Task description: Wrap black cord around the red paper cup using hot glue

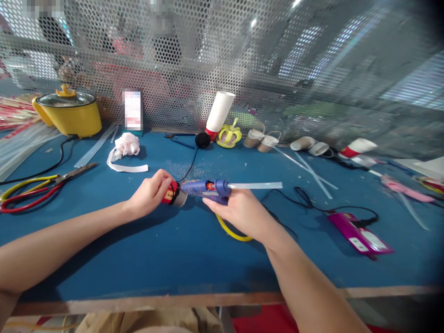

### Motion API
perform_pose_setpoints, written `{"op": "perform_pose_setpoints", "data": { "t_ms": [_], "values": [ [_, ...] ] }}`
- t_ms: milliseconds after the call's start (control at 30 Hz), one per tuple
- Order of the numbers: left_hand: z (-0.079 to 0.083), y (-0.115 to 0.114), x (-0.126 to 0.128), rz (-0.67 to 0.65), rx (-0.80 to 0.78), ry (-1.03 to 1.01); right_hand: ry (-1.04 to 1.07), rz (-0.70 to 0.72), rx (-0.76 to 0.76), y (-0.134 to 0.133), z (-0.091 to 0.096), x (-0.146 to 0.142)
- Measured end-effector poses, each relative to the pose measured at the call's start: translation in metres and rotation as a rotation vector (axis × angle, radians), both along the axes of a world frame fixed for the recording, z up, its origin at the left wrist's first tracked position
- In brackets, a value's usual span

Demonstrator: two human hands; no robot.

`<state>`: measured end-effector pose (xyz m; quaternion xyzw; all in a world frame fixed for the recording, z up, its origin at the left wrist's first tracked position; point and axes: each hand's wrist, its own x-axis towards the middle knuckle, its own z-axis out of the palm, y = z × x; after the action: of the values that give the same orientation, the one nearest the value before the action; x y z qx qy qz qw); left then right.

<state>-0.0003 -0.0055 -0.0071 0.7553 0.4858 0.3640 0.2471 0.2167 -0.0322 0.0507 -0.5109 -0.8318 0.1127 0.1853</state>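
A blue worktable [138, 266] stretches before a seated person, a yellow electric pot [78, 118] at its far left. Near the middle, the right hand [246, 210] wraps around a blue glue gun [196, 187], pointed leftward, while the left hand [149, 192] pinches a small red-and-black cylinder [169, 193] right at the gun's front; whether the two touch cannot be told. A clear glue stick [256, 186] juts from the gun's rear. The step in hand appears to be gluing the cylinder; the next move would call for a steady cylinder, a measured squeeze and skin clear of the likely hot front.
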Motion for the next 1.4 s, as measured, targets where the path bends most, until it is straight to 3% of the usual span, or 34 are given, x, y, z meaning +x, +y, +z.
{"op": "perform_pose_setpoints", "data": {
  "t_ms": [1133,1400],
  "values": [
    [0.002,-0.0007,0.0018,0.031,-0.025,0.009,-0.1,0.037,0.077,-0.0084,-0.0016,-0.0013],
    [0.0018,-0.0021,0.0013,0.014,-0.011,0.023,-0.044,-0.001,-0.029,-0.0061,-0.0009,0.0]
  ]
}}
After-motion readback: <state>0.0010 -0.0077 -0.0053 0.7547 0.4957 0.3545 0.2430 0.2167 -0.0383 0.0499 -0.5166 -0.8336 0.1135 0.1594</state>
